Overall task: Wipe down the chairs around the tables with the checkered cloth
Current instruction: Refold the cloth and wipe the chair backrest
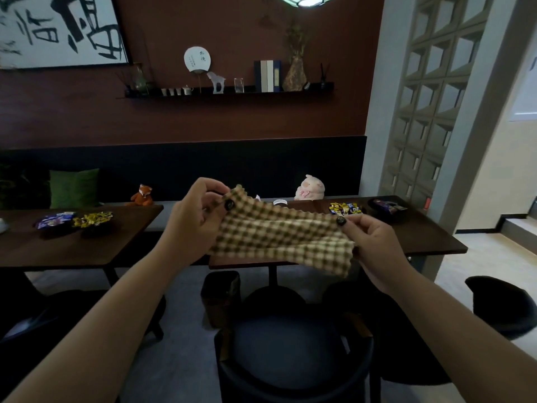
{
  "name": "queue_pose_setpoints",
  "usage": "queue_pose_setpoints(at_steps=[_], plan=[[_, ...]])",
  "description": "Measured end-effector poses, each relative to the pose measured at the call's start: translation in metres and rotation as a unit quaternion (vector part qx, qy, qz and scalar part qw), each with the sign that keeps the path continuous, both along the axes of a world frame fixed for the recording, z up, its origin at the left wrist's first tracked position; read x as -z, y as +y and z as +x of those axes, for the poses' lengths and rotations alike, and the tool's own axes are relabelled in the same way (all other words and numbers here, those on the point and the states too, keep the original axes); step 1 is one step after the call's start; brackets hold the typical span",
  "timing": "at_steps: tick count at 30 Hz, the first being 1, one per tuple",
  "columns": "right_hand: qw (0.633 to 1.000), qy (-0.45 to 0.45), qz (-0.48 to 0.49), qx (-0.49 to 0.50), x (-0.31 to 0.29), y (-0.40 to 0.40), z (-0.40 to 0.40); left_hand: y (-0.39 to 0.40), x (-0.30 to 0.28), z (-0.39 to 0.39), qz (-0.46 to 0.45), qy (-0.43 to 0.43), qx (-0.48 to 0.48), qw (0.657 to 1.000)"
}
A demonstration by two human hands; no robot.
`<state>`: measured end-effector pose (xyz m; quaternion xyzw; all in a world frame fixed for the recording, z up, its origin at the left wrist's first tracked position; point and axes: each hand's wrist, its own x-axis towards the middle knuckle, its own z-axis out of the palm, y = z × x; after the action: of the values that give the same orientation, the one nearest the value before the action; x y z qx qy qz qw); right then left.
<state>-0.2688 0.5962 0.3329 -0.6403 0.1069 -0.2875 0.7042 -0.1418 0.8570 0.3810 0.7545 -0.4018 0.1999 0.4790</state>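
A brown-and-cream checkered cloth (279, 234) is stretched in the air between both hands, above the near edge of a dark table. My left hand (191, 219) pinches its upper left corner and my right hand (374, 242) pinches its right edge. Directly below, a dark round-backed chair (293, 353) stands with its seat facing me, untouched. Another dark chair (502, 306) sits at the right, and a third chair (58, 315) at the lower left is mostly in shadow.
Two dark wooden tables (430, 237) (87, 242) carry trays of wrapped sweets (345, 207). A small bin (220, 298) stands under the right table. Beyond is a black bench with a green cushion (74, 189), a fox toy (142, 196) and a pink plush (311, 189).
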Motion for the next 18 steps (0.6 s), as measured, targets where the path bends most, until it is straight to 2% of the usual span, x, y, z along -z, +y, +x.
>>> queue_pose_setpoints(at_steps=[3,6,10,12,15,18], plan=[[0.999,0.032,0.025,0.000,0.000,-0.003,0.007,-0.003,0.008,-0.001,-0.053,0.019,-0.009,0.998],[0.996,0.077,0.038,-0.008,0.008,0.000,0.013,-0.009,0.014,0.000,-0.082,0.060,-0.067,0.993],[0.970,0.173,-0.134,0.102,0.014,0.004,0.019,-0.024,0.027,0.002,-0.079,0.183,-0.092,0.976],[0.953,0.170,-0.202,0.148,0.006,0.008,0.019,-0.034,0.033,-0.004,-0.089,0.242,-0.074,0.963],[0.941,0.120,-0.277,0.155,-0.009,0.019,0.019,-0.053,0.040,-0.017,-0.110,0.320,-0.023,0.941],[0.951,0.091,-0.264,0.131,-0.022,0.033,0.021,-0.073,0.047,-0.033,-0.125,0.385,0.039,0.913]])
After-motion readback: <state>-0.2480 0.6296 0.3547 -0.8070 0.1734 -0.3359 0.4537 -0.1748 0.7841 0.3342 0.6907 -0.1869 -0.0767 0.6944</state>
